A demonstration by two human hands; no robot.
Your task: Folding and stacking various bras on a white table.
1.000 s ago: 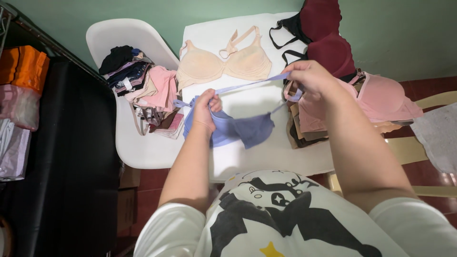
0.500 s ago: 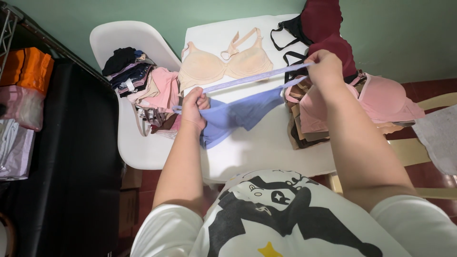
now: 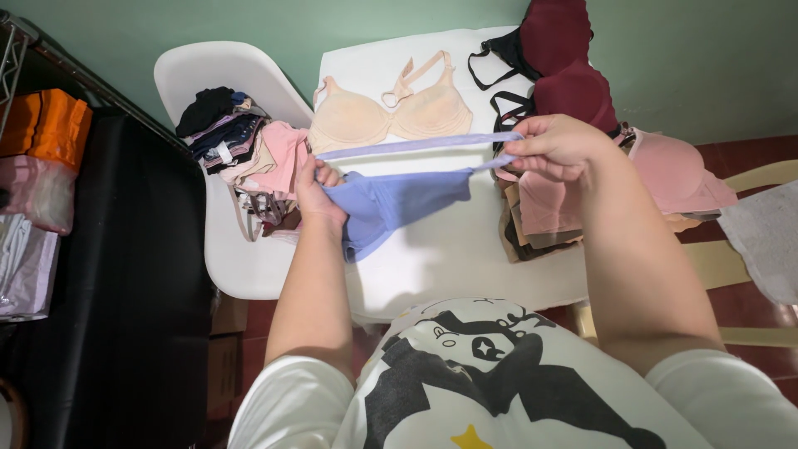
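A periwinkle-blue bra (image 3: 391, 204) is stretched out above the white table (image 3: 465, 258). My left hand (image 3: 314, 189) grips its left end near the cup. Its band is pulled taut between both hands, and my right hand (image 3: 555, 145) pinches the other end of that strap. Just beyond, a beige bra (image 3: 391, 112) lies flat on the table.
A white chair (image 3: 224, 249) on the left carries a heap of mixed underwear (image 3: 241, 150). Maroon and black bras (image 3: 565, 66) and pink ones (image 3: 665, 170) are piled at the table's right. A black rack with orange and pink bundles (image 3: 37, 150) stands far left.
My hands have drawn apart, pulling the blue bra's band straight. The crumpled cups have unfolded and now hang from my left hand.
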